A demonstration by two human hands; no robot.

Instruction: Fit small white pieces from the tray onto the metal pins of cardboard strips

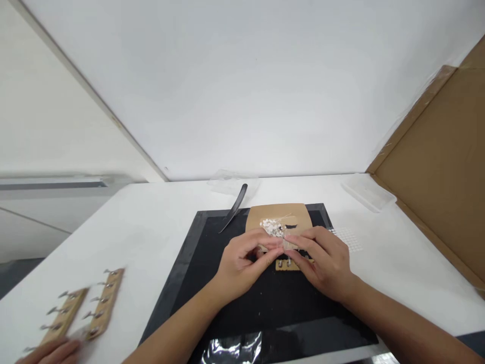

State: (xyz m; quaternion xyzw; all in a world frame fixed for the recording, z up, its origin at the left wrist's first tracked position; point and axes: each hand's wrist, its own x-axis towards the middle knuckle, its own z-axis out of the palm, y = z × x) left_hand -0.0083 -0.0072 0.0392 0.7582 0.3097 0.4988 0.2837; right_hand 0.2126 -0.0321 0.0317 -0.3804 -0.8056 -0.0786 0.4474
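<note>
My left hand [242, 258] and my right hand [326, 260] meet over a black mat [235, 298]. Thumbs and fingers of both are pinched together on a small translucent piece [283, 243], mostly covered by the fingertips; its kind is unclear. Just below the fingertips lies a wooden strip with metal hooks [281, 265], partly hidden by my right hand. Behind my hands, a heap of small white pieces [270, 225] rests on a tan sheet [259, 212].
Dark curved tweezers [238, 201] lie at the mat's back left, by a clear plastic bag [227, 182]. Rows of white dots [346, 238] and a clear tray [369, 194] are right. Another person's hand [56, 353] is lower left beside hook strips [106, 303]. Cardboard [435, 172] borders the right.
</note>
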